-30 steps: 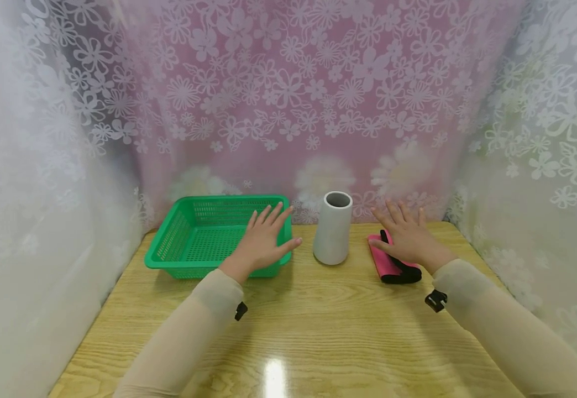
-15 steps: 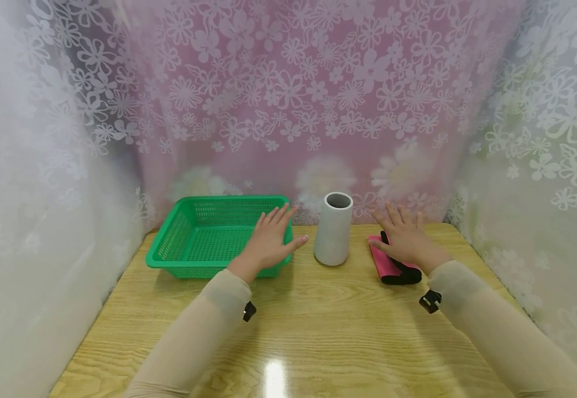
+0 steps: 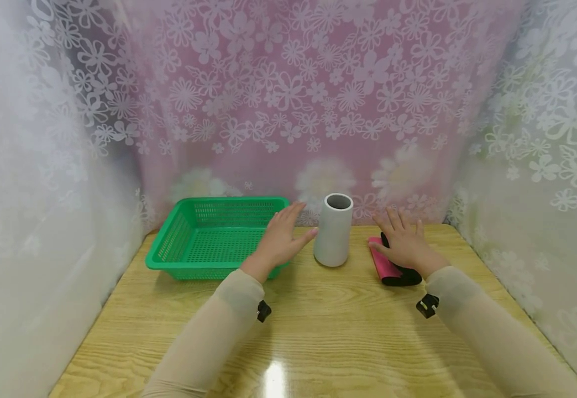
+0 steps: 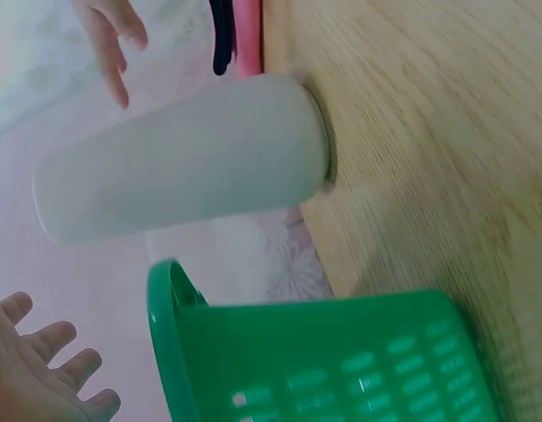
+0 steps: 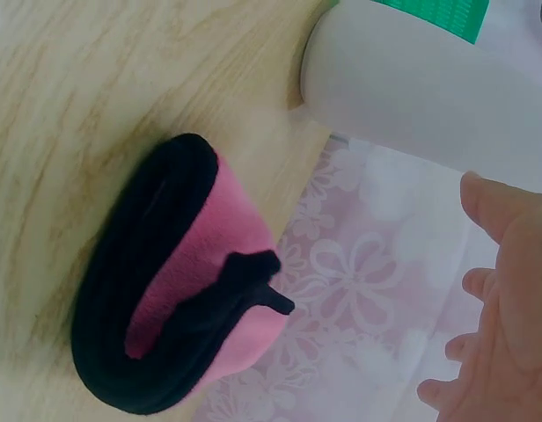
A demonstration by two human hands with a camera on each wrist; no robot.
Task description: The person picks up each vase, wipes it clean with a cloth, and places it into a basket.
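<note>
A white tapered vase [image 3: 333,237] stands upright on the table with its round mouth up. Just left of it is my left hand [image 3: 279,240], fingers extended, overlapping the right end of a green plastic basket [image 3: 194,266] in the head view. The thumb tip reaches right to the vase's left side in that view. On the right, my right hand [image 3: 408,247] hovers with spread fingers above a folded pink fabric piece with black edging [image 5: 240,233]. Between the right palm and this fabric there is a visible gap in the right wrist view. Neither hand holds anything.
The wood-grain table [image 3: 328,337] runs back to a pink floral curtain [image 3: 278,83]. Pale flowered curtains hang along both sides, a white one [image 3: 35,221] at the left. The perforated basket sits at the table's back left.
My left hand has moved right, from over the basket toward the vase. My right hand has shifted slightly left and lower. The basket, vase and fabric piece stay in place.
</note>
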